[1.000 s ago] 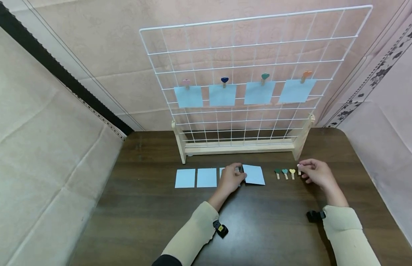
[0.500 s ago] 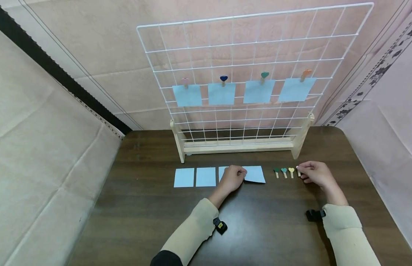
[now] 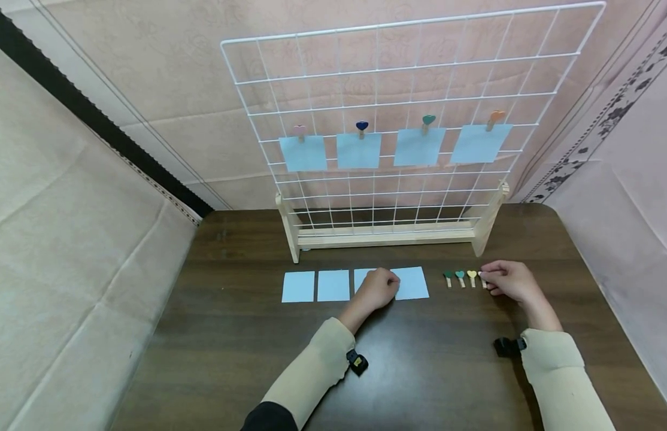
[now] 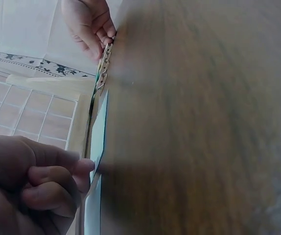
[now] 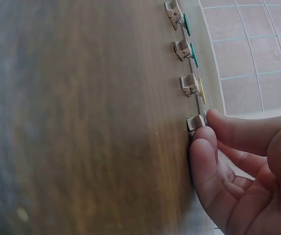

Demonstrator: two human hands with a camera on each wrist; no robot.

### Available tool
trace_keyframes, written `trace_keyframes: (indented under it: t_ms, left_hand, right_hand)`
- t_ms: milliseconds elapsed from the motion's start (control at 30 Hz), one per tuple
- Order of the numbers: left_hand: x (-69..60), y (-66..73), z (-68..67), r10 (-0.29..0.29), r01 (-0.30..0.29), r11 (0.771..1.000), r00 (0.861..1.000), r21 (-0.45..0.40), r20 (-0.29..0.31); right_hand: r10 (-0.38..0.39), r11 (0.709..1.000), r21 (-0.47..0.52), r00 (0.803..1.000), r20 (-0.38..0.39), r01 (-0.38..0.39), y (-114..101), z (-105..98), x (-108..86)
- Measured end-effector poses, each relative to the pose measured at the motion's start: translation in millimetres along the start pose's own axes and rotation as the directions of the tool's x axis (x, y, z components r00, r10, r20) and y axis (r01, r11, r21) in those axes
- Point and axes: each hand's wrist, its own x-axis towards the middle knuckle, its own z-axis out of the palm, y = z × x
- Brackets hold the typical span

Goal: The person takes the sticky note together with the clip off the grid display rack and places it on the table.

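Evidently, both hands are at work on small things lying low over the table (image 3: 220, 359). The left hand (image 3: 379, 289) has thumb and fingertip together on the left edge of the end card (image 3: 411, 283), which is the rightmost of a row of four blue cards. A thin sheet gives little to grip, so an edge pinch makes sense, and it leaves most of the card uncovered. That edge seems slightly raised, though how far is hard to tell.

The right hand (image 3: 508, 280) has thumb and fingers closed on the pale clip (image 5: 195, 122), the last in a line of four; something so narrow probably allows only a fingertip hold. Whether it touches the table cannot be told. Just to its left lie the yellow clip (image 3: 472, 277), teal clip (image 3: 460, 278) and dark green clip (image 3: 448, 278), spaced apart, presumably so that each can be picked singly.

Behind, the grid (image 3: 409, 23) stands in its base (image 3: 387, 237), whose feet likely steady it. Four hung cards (image 3: 357, 151) hang there, each from one clip at its top edge.
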Motion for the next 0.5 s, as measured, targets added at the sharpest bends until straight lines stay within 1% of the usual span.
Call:
trace_keyframes:
  t_ms: [133,267,367,500]
  left_hand:
    - [1.1,-0.2,-1.1,0.01,-0.01,1.0,1.0,-0.003,0.018]
    - [0.7,-0.6,-1.5,0.012,-0.012,1.0,1.0,0.008,0.016]
    - [-1.5,-0.2,-1.4,0.0,0.0,1.0,1.0,0.016,0.016]
    - [-5.3,1.8,2.2,-0.034,0.034,0.999,0.999,0.023,0.002]
  right_hand:
    - [-0.011,1.0,-0.005,1.0,-0.008,0.011,-1.5,0.6,0.4]
    - [-0.031,0.999,-0.028,0.999,-0.016,0.031,-2.1,0.8,-0.5]
    - [-0.043,0.998,-0.041,0.999,-0.025,0.042,-1.2,1.3,-1.1]
    - [-0.07,0.997,-0.047,0.997,-0.027,0.068,2.9,1.3,-4.1]
